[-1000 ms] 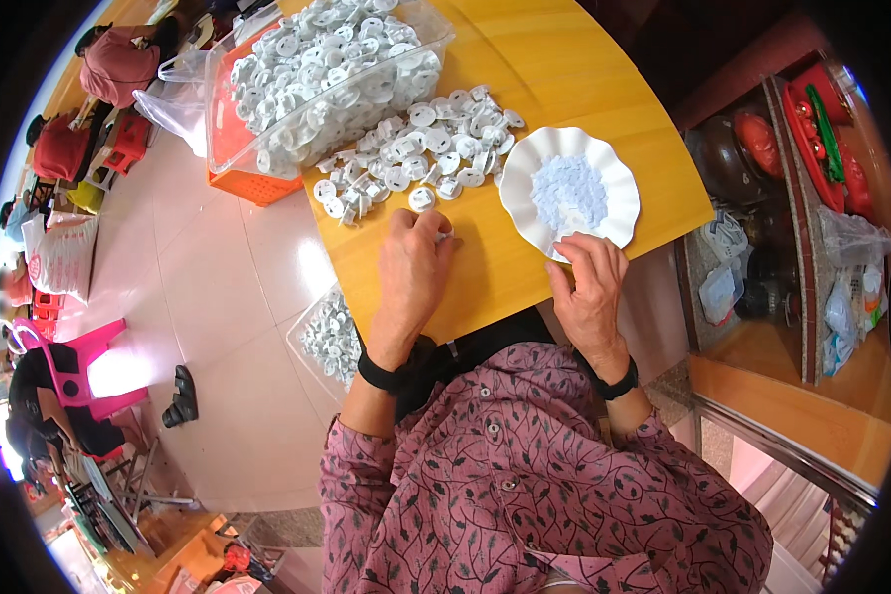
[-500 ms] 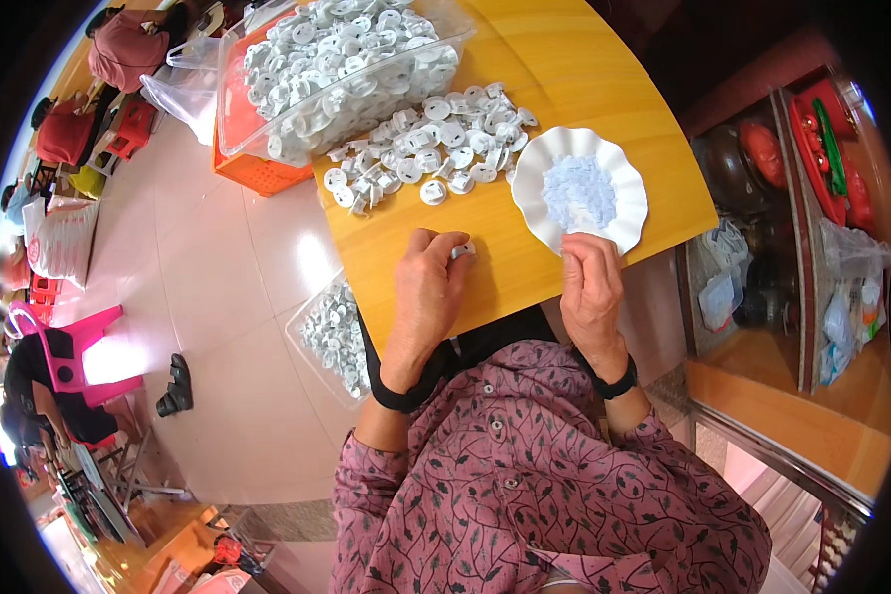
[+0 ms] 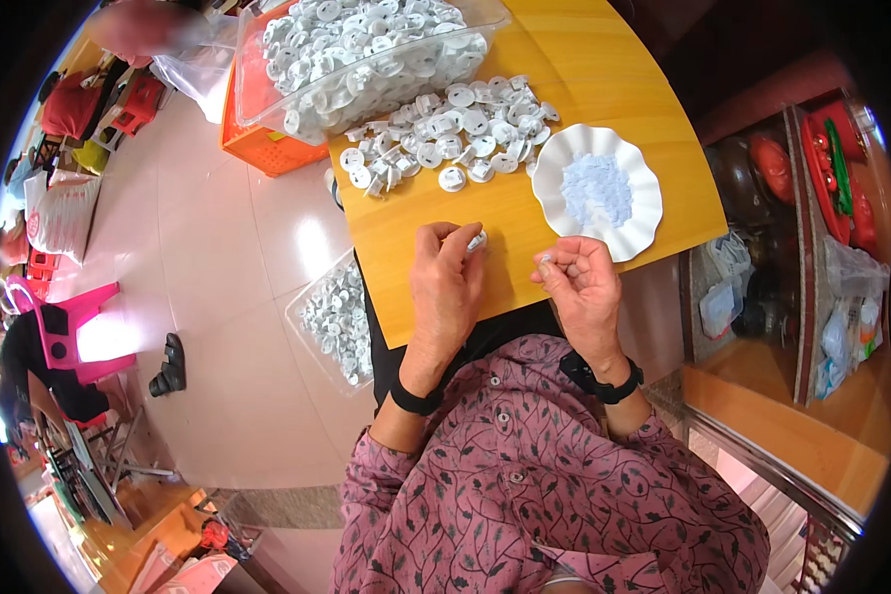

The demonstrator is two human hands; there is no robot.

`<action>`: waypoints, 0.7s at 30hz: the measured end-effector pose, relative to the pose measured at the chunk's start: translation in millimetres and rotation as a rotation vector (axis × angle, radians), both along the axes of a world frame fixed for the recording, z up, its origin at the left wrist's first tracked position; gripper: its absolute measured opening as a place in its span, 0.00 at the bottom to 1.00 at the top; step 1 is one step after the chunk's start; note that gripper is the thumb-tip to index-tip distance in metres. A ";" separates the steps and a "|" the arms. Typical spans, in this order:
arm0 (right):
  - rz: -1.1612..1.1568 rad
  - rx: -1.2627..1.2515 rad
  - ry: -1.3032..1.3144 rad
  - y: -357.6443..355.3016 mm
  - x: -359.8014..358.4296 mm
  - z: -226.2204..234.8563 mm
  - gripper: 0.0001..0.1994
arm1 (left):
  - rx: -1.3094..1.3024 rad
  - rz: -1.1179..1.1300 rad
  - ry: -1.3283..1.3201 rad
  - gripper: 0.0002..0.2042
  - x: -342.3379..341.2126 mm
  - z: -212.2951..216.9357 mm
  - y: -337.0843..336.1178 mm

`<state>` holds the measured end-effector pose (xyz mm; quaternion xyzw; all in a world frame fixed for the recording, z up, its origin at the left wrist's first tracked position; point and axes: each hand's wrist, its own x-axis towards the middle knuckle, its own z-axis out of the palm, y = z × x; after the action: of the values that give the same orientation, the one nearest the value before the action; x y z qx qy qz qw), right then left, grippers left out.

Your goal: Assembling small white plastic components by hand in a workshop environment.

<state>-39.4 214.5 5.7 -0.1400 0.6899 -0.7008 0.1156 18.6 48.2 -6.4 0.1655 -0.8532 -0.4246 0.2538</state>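
Above the yellow table (image 3: 510, 287), my left hand (image 3: 447, 282) pinches a small white plastic part (image 3: 476, 241) between thumb and fingertips. To its right, my right hand (image 3: 586, 287) is closed with a tiny pale piece (image 3: 545, 259) at its fingertips. The two hands are apart, a short gap between them. Just beyond my right hand, a white plate with a wavy rim (image 3: 647, 203) carries a heap of small pale-blue flakes (image 3: 597, 188). Farther off to the left lies a loose pile of round white plastic parts (image 3: 450, 139).
A clear tub (image 3: 386, 69) full of the same parts stands at the far left, by an orange crate (image 3: 262, 144). Another clear box of parts (image 3: 335, 317) is below the table's left edge. Shelves (image 3: 800, 247) stand at right; a pink stool (image 3: 79, 332) and other people are at left.
My right hand has left the plate's near rim and come left toward my left hand, with a tiny pale piece now showing at its fingertips. The view has shifted slightly.
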 end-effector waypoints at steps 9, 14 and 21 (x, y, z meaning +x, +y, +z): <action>0.058 0.117 0.025 -7.4 4.9 4.2 0.19 | 0.294 -0.036 0.010 0.07 14.2 14.7 11.2; 0.078 0.341 0.237 -8.3 5.8 7.2 0.22 | 0.412 -0.188 -0.010 0.06 15.4 13.2 11.4; 0.083 0.380 0.386 -12.8 7.1 5.6 0.23 | 0.565 -0.169 0.009 0.06 16.5 0.5 14.0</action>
<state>-32.3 201.8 11.3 -0.2749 0.8119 -0.5139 0.0346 35.1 62.3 -5.9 0.1563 -0.7107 -0.6657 0.1652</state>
